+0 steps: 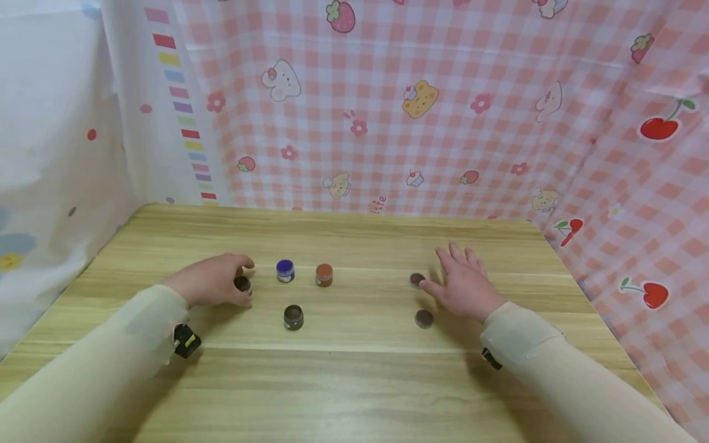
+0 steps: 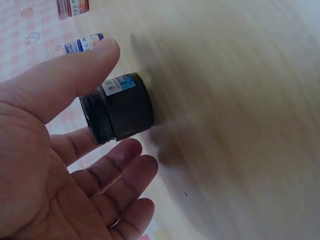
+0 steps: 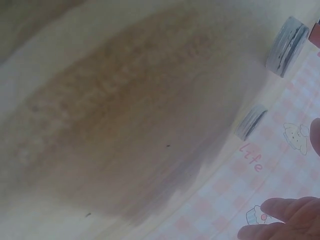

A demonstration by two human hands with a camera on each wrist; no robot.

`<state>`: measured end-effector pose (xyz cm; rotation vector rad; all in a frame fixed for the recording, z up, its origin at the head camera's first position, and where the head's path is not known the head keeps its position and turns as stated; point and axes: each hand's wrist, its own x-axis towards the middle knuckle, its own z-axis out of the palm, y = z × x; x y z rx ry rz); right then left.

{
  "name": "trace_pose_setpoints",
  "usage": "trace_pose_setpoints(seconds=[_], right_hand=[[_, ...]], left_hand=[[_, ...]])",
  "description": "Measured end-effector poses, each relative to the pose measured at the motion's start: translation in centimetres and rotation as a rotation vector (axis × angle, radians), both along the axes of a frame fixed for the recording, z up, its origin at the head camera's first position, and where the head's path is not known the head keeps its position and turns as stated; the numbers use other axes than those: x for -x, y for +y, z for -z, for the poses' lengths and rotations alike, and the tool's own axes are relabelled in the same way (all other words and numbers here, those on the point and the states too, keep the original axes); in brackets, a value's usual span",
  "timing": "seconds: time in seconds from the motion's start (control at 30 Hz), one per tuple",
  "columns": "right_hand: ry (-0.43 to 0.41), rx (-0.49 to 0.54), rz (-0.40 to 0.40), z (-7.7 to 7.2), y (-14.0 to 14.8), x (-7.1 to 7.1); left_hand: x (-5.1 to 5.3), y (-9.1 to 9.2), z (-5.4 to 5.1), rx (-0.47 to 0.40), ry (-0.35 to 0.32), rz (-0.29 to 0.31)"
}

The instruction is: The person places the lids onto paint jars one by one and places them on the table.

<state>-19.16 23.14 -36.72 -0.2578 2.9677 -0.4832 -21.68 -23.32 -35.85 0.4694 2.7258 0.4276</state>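
Observation:
My left hand (image 1: pixel 213 280) curves around a small dark jar (image 2: pixel 125 107) standing on the table. In the left wrist view its thumb reaches past one side of the jar and its fingers are spread loosely on the other; firm contact cannot be made out. A second dark jar (image 1: pixel 293 317) stands uncovered to the right. My right hand (image 1: pixel 464 283) hovers palm down with fingers extended, its thumb beside a round dark lid (image 1: pixel 417 280). Nearer to me lies another lid (image 1: pixel 424 319). Both grey lids also appear in the right wrist view.
A jar with a blue lid (image 1: pixel 285 271) and a jar with an orange-brown lid (image 1: pixel 324 275) stand between my hands. The wood-grain table (image 1: pixel 332 387) meets a pink checked cloth (image 1: pixel 376 135) at the back and right, and a white cloth (image 1: pixel 55 123) at the left.

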Motion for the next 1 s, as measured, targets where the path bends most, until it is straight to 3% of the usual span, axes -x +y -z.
trace_pose_setpoints(seconds=[0.73, 1.0], right_hand=[[-0.015, 0.006, 0.001, 0.28, 0.09, 0.19], [0.035, -0.038, -0.057, 0.47, -0.06, 0.76]], left_hand=[[-0.16, -0.37, 0.89, -0.009, 0.04, -0.009], [0.06, -0.07, 0.89, 0.016, 0.034, -0.013]])
